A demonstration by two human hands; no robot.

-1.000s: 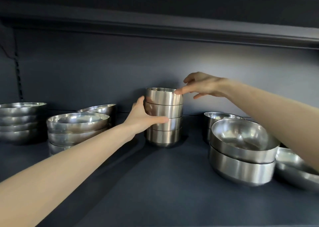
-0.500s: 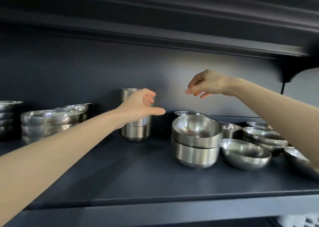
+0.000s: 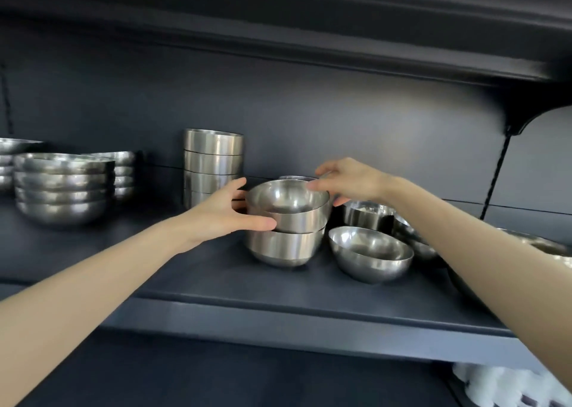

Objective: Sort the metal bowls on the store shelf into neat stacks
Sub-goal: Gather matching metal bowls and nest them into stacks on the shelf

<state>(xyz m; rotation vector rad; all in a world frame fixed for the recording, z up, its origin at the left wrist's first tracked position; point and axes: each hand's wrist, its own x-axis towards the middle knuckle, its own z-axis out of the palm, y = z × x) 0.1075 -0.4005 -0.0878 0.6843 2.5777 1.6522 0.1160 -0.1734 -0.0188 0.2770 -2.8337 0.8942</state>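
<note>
A two-bowl stack stands mid-shelf. My left hand [image 3: 229, 216] grips its top bowl [image 3: 294, 213] from the left, thumb across the front wall and fingers behind. From the right, my right hand [image 3: 349, 180] holds the same bowl, fingertips on the far rim and thumb at the right side. The top bowl sits nested in the bottom bowl [image 3: 281, 248]. Behind my left hand rises a tall stack of small straight-sided bowls [image 3: 213, 162]. At the left stand stacks of wide bowls [image 3: 62, 189].
A loose tilted bowl [image 3: 371, 255] lies just right of the two-bowl stack, with more bowls [image 3: 368, 214] behind it and under my right forearm. The shelf's front edge [image 3: 278, 316] runs below. The upper shelf hangs close overhead. White items [image 3: 495, 382] sit at bottom right.
Both hands left the tall stack of small bowls and moved right onto the two-bowl stack's top bowl. The view shifted right and down.
</note>
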